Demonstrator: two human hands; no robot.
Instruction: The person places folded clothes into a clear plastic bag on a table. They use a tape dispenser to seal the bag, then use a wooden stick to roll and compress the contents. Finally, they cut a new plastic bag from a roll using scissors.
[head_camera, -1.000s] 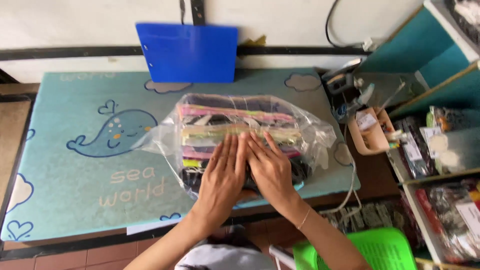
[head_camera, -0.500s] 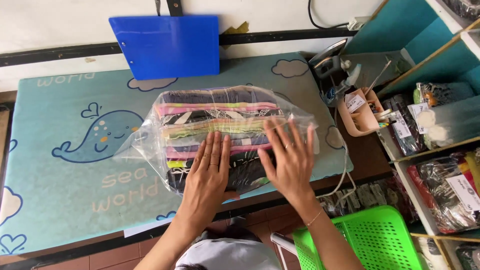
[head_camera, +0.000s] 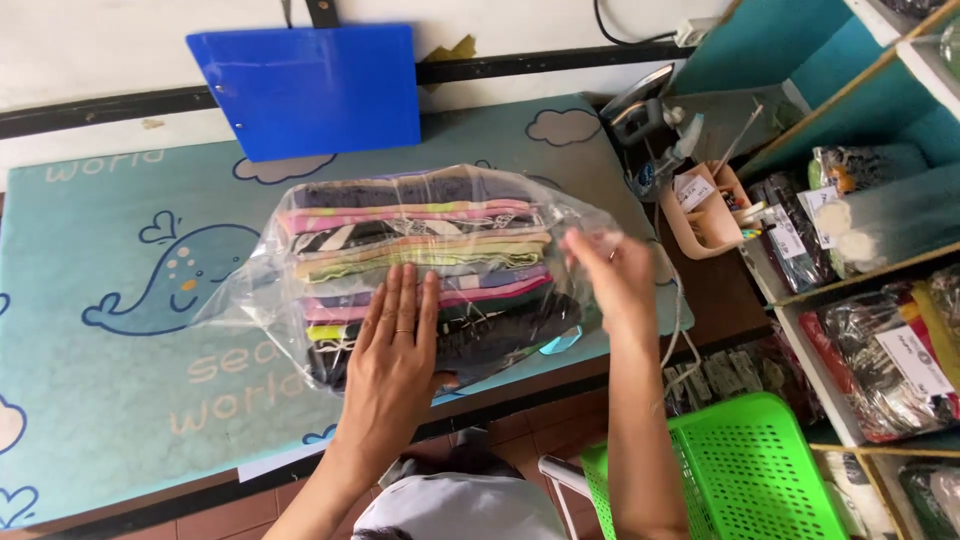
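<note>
A clear plastic bag (head_camera: 250, 290) full of folded, many-coloured cloth pieces (head_camera: 420, 240) lies on a teal mat with a whale drawing (head_camera: 120, 330). My left hand (head_camera: 395, 350) presses flat on the near part of the bag, fingers together and pointing away from me. My right hand (head_camera: 615, 275) is at the bag's right end, blurred, with its fingers pinching the loose plastic there and lifting it slightly off the mat.
A blue clipboard (head_camera: 310, 90) leans on the wall behind the mat. A pink box of small items (head_camera: 705, 210) and a metal tool (head_camera: 640, 105) stand at the right. Shelves with bagged goods (head_camera: 880, 330) fill the right side. A green plastic basket (head_camera: 740, 470) sits near my right elbow.
My right hand has slid off the top of the bag to its right end and taken hold of the plastic there. My left hand stays pressed on the bag.
</note>
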